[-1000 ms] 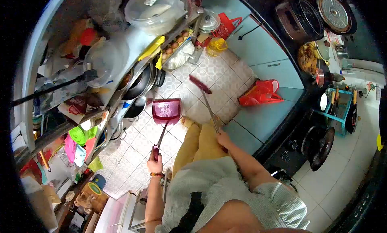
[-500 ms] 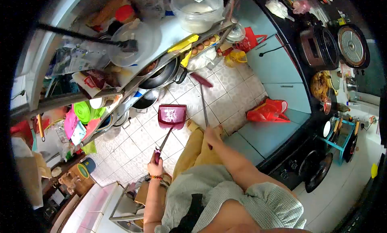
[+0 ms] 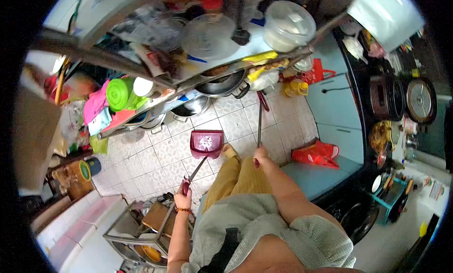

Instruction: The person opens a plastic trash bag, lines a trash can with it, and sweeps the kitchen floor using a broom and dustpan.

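My left hand (image 3: 182,198) is closed round the handle of a dark red dustpan (image 3: 217,153). The pan lies on the tiled floor ahead of my feet, with whitish debris inside. A broom (image 3: 260,123) is gripped by my right hand (image 3: 262,156) near the top of its long grey stick. Its dark red head (image 3: 263,102) rests on the floor near the shelf's lower edge, beyond the dustpan and to its right. The head is partly hard to make out there.
A metal shelf (image 3: 188,82) with pans, tubs and bags runs along the far left. A red bag (image 3: 317,154) stands against the blue cabinets (image 3: 337,108) at right. A yellow oil bottle (image 3: 296,89) is on the floor by the shelf. Behind my left arm is a low rack (image 3: 163,228).
My right hand has shifted right, and the broom head has moved right and slightly farther away, towards the shelf. The view has turned; the dustpan stays in my left hand.
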Available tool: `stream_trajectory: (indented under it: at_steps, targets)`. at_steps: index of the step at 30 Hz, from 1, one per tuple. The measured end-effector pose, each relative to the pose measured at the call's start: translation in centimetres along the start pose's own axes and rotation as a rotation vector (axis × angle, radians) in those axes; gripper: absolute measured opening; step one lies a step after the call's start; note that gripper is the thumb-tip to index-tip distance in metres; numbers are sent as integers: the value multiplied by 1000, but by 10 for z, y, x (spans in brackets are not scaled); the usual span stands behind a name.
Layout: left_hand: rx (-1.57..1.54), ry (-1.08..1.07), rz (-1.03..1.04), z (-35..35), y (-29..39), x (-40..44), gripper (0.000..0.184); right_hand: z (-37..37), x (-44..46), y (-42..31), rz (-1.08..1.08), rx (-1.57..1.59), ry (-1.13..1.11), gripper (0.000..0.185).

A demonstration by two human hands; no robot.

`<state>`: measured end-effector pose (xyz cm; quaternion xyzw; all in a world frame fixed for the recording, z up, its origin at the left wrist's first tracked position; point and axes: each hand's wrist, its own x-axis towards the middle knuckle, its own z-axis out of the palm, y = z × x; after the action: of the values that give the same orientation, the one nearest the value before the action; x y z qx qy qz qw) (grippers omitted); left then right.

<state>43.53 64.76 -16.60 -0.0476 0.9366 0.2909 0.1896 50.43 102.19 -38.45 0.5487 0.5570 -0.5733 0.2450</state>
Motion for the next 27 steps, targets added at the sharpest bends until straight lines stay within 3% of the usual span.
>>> stream_trajectory:
  at_steps: [2,4,6,8,9,10,12,15,19,20,22,24,27]
  targets:
    - [-20,35,-11,0,-15,-12,46,43,-13,-2,-450,-501,158,32]
    - [-6,55,-62,1,-25,-22,46,86,-38,0,-573,-719,179,29]
    - [-8,61,-134,-2,-26,-30,46,119,-79,-10,-358,-678,69,27]
    - [-47,77,-211,0,-31,-39,47,154,-100,4,-328,-698,30,28]
    - [-26,87,-244,2,-33,-43,48,172,-98,13,-410,-735,44,28]
    - [-7,97,-278,6,-37,-45,48,187,-101,7,-191,-687,-117,27]
    - [-63,127,-352,14,-46,-55,49,205,-106,0,-65,-711,-331,25]
    - [-75,232,-384,34,-61,-68,49,212,-73,5,-204,-778,-556,31]
    - [-172,425,-542,48,-48,-82,49,165,-122,-82,67,-460,-815,41]
    - [-156,439,-630,49,-40,-86,48,153,-126,-105,12,-589,-867,48]
    - [-274,578,-724,56,-26,-95,48,127,-137,-156,-89,-803,-912,39]
    - [-346,671,-846,67,-5,-97,48,107,-116,-193,15,-876,-914,22]
    - [-390,726,-1073,82,36,-101,48,85,-127,-253,148,-927,-951,19]
